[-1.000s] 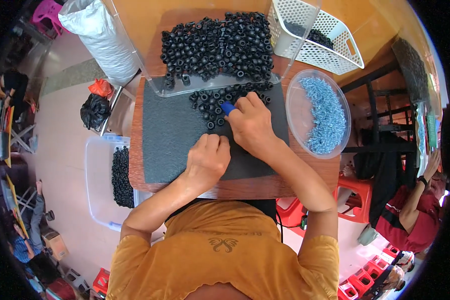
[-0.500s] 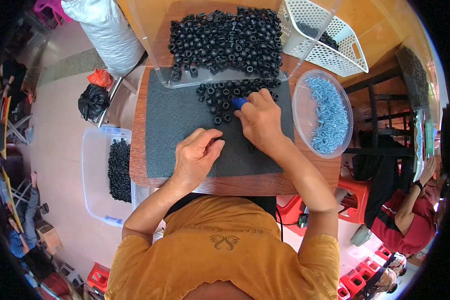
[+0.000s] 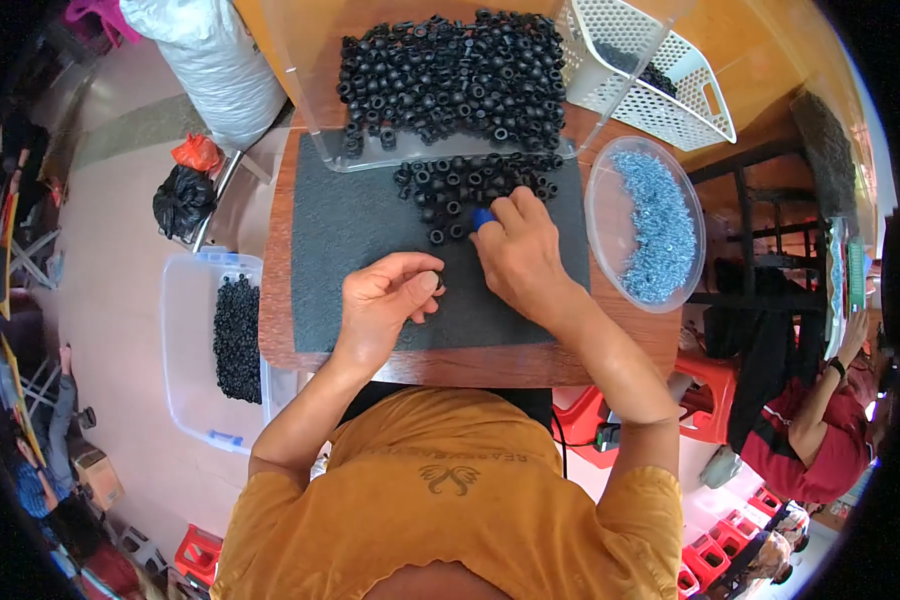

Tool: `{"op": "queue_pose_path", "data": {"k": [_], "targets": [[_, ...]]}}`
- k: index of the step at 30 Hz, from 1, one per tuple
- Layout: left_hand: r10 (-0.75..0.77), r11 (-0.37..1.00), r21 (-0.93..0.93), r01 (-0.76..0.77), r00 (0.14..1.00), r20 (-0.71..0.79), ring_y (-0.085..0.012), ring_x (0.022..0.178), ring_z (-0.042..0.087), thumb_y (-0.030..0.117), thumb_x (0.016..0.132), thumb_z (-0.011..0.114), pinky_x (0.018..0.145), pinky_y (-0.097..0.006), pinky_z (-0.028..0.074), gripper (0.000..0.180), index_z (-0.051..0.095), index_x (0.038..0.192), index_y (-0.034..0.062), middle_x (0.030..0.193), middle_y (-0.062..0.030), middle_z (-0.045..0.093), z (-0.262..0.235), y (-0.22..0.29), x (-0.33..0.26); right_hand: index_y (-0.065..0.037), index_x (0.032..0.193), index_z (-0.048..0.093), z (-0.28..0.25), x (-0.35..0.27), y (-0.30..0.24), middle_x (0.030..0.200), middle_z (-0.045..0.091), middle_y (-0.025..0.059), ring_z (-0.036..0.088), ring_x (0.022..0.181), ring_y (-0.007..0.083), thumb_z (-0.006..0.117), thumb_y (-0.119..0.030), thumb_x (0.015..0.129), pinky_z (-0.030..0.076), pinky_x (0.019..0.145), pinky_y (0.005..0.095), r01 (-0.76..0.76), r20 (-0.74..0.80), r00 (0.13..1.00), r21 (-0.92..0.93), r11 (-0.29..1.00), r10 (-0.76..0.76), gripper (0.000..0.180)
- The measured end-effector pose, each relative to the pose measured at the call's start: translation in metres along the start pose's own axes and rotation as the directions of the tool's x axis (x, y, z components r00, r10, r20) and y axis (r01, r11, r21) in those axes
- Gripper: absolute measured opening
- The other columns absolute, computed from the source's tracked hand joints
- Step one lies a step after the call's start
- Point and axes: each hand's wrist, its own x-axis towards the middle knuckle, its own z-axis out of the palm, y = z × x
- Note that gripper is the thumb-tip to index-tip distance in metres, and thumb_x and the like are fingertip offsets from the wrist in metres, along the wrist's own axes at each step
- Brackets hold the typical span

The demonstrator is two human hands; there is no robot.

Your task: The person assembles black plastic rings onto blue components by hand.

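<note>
on the grey mat point(image 3: 370, 225) of the worktop, the left hand point(image 3: 385, 300) pinches a black ring point(image 3: 437, 283) in its closed grip; the right hand point(image 3: 515, 250) clamps a blue tool point(image 3: 482, 218) beside the loose black rings point(image 3: 470, 185).

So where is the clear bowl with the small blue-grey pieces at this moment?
In the head view the clear bowl sits at the right edge of the wooden table, just right of the grey mat and the right hand, below the white basket.
</note>
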Motion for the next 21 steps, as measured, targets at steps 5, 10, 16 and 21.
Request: {"op": "queue_pose_path", "data": {"k": [5, 10, 16, 21], "targets": [[-0.076, 0.994, -0.077, 0.071, 0.995, -0.063, -0.0114, 0.06, 0.06, 0.005, 0.085, 0.06, 0.052, -0.021, 0.045, 0.018, 0.063, 0.1, -0.0045, 0.081, -0.0127, 0.066, 0.007, 0.0, -0.004, -0.002, 0.066, 0.053, -0.014, -0.014, -0.009, 0.073, 0.049, 0.012, 0.048, 0.076, 0.0304, 0.063, -0.003, 0.061, 0.042, 0.062, 0.0396, -0.096, -0.031, 0.995, 0.1, 0.99, 0.1, 0.012], [-0.066, 0.996, -0.065, 0.066, 0.998, -0.005, -0.0094, 0.063, 0.059, 0.005, 0.086, 0.058, 0.053, -0.019, 0.045, 0.018, 0.062, 0.102, -0.0036, 0.083, -0.0109, 0.066, 0.008, -0.002, -0.005, -0.001, 0.081, 0.061, -0.062, -0.044, 0.025, 0.074, 0.054, 0.0115, 0.05, 0.072, 0.0304, 0.071, 0.002, 0.062, 0.042, 0.06, 0.0389, -0.27, -0.17, 0.947, 0.029, 0.962, 0.271, 0.022], [-0.029, 0.998, -0.052, 0.03, 0.999, 0.023, -0.0103, 0.061, 0.058, 0.007, 0.086, 0.06, 0.053, -0.02, 0.045, 0.019, 0.062, 0.101, -0.004, 0.082, -0.0115, 0.065, 0.009, -0.007, -0.005, -0.001, 0.065, 0.053, -0.107, -0.099, 0.09, 0.067, 0.053, 0.0134, 0.052, 0.07, 0.0338, 0.065, 0.001, 0.06, 0.044, 0.058, 0.0423, -0.466, -0.125, 0.885, -0.27, 0.842, 0.449, 0.013], [0.005, 1.0, -0.027, -0.005, 1.0, -0.001, -0.0105, 0.061, 0.058, 0.008, 0.086, 0.061, 0.052, -0.021, 0.045, 0.019, 0.062, 0.101, -0.0043, 0.081, -0.0111, 0.065, 0.013, -0.008, -0.006, 0.0, 0.068, 0.049, -0.1, -0.105, 0.085, 0.072, 0.054, 0.0161, 0.055, 0.073, 0.0372, 0.069, -0.003, 0.063, 0.043, 0.061, 0.044, -0.466, 0.029, 0.87, -0.274, 0.841, 0.492, 0.021]]}}
